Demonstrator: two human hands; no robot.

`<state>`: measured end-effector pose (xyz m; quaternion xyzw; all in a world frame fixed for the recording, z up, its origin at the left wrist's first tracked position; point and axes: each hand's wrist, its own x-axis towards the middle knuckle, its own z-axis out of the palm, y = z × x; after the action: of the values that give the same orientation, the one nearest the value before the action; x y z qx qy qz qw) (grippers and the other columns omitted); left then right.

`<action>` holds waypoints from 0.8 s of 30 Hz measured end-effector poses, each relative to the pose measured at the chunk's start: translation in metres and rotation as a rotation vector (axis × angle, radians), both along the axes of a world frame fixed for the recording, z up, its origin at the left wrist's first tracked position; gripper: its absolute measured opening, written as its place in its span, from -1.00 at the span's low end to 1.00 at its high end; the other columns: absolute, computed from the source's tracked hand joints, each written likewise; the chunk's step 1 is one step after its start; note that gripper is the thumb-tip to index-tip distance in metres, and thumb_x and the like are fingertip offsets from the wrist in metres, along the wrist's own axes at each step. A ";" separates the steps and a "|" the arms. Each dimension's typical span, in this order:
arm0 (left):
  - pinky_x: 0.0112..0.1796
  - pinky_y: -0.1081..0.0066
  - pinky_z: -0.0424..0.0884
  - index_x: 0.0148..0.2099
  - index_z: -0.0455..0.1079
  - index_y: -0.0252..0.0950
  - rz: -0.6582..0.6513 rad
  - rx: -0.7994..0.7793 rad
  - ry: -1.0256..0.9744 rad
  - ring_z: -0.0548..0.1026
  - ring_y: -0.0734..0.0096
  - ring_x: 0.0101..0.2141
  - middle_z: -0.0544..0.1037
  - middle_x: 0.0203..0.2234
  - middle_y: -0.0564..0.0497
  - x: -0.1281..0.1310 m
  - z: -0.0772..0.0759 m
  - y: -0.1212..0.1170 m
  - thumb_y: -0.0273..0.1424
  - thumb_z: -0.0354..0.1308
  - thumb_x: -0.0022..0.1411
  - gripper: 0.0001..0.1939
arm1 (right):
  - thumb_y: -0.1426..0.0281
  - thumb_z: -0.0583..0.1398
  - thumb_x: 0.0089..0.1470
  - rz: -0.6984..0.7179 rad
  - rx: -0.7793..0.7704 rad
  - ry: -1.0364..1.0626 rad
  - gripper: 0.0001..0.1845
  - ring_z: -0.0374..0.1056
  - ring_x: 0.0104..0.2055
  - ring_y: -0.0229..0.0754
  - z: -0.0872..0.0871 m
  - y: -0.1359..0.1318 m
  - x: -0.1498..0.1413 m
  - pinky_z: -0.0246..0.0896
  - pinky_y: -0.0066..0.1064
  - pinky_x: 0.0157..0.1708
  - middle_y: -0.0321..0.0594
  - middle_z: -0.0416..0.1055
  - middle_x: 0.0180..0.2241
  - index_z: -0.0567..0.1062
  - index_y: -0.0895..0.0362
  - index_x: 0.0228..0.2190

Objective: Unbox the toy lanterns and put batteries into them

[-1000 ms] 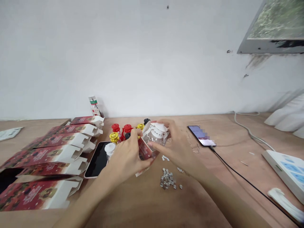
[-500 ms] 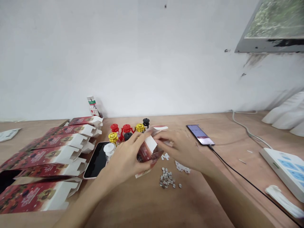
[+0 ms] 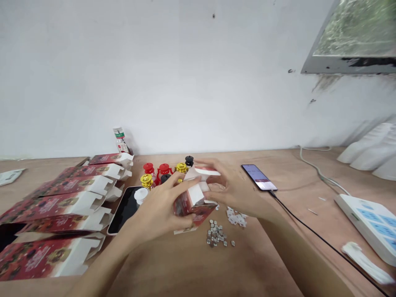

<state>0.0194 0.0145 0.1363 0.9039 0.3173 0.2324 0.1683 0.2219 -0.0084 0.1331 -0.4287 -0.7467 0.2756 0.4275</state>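
Note:
Between my two hands is a small red printed cardboard box (image 3: 185,203) with white inner flaps, held tilted above the table. My left hand (image 3: 161,202) grips its left side, thumb below and fingers over the top. At the flaps on the right side, the fingers of my right hand (image 3: 227,185) are curled against the card. Just behind the box stand small toy lanterns: a red lantern (image 3: 165,169), a gold lantern (image 3: 146,180), a white lantern (image 3: 140,194) and a black lantern (image 3: 189,160). Part of the group is hidden by my left hand.
Several red boxes (image 3: 74,202) with open flaps lie in a row at left, beside a dark tablet (image 3: 123,210). Coin cells (image 3: 216,234) and white tabs (image 3: 236,217) lie in front. To the right are a phone (image 3: 259,177), its black cable (image 3: 303,220) and a power strip (image 3: 371,222).
My right hand has moved round the box's open end, its fingers now spread over the flaps. The box has turned slightly, showing more white flap. My left hand keeps its hold.

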 end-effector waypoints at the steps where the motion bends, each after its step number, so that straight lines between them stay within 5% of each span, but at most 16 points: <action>1: -0.19 0.22 0.39 0.12 0.28 -0.07 0.003 -0.010 0.014 0.43 0.25 -0.20 0.33 -0.04 -0.04 0.000 0.000 0.001 -0.42 0.23 -0.03 -0.39 | 0.35 0.20 0.04 0.047 0.027 -0.068 -0.46 0.31 0.04 -0.09 0.002 -0.002 0.001 0.32 -0.14 -0.01 -0.24 0.31 0.06 0.25 -0.11 0.08; 8: -0.20 0.29 0.38 -0.24 0.38 -0.19 -0.035 -0.038 -0.065 0.41 0.31 -0.19 0.40 -0.11 0.02 -0.004 0.009 0.002 -0.41 0.23 0.02 -0.80 | 0.28 -0.03 0.26 0.259 0.130 -0.322 -0.50 0.05 0.25 -0.17 0.009 -0.008 0.009 0.03 -0.12 0.21 -0.33 0.10 0.24 0.06 -0.11 0.21; 16: -0.24 0.31 0.46 -0.20 0.08 -0.15 0.058 -0.152 -0.381 0.47 0.39 -0.28 0.43 -0.21 0.07 -0.007 0.007 -0.001 -0.34 0.29 -0.06 -0.55 | 0.24 -0.06 0.28 0.201 0.223 -0.408 -0.48 -0.10 0.31 -0.15 0.005 -0.010 0.001 -0.07 -0.11 0.25 -0.35 -0.03 0.28 0.00 -0.09 0.23; 20: -0.23 0.31 0.47 -0.15 0.14 -0.16 0.040 -0.172 -0.386 0.47 0.35 -0.22 0.43 -0.15 0.02 -0.009 0.007 -0.001 -0.35 0.28 -0.06 -0.55 | 0.20 0.03 0.23 0.198 0.233 -0.451 -0.38 -0.17 0.33 -0.07 0.004 -0.013 -0.002 -0.04 -0.07 0.22 -0.31 -0.17 0.32 -0.07 -0.12 0.24; 24: -0.25 0.34 0.48 -0.10 0.21 -0.17 0.121 -0.127 -0.460 0.48 0.33 -0.20 0.41 -0.10 -0.01 -0.024 0.022 0.007 -0.34 0.24 -0.02 -0.58 | 0.19 0.04 0.21 0.027 0.281 -0.390 -0.36 -0.18 0.33 -0.02 0.009 -0.016 0.012 0.03 0.00 0.18 -0.32 -0.19 0.32 -0.09 -0.17 0.24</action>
<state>-0.0043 0.0218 0.1581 0.7940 0.3383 0.4216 0.2781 0.2341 -0.0240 0.1420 -0.4000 -0.8518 0.0866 0.3270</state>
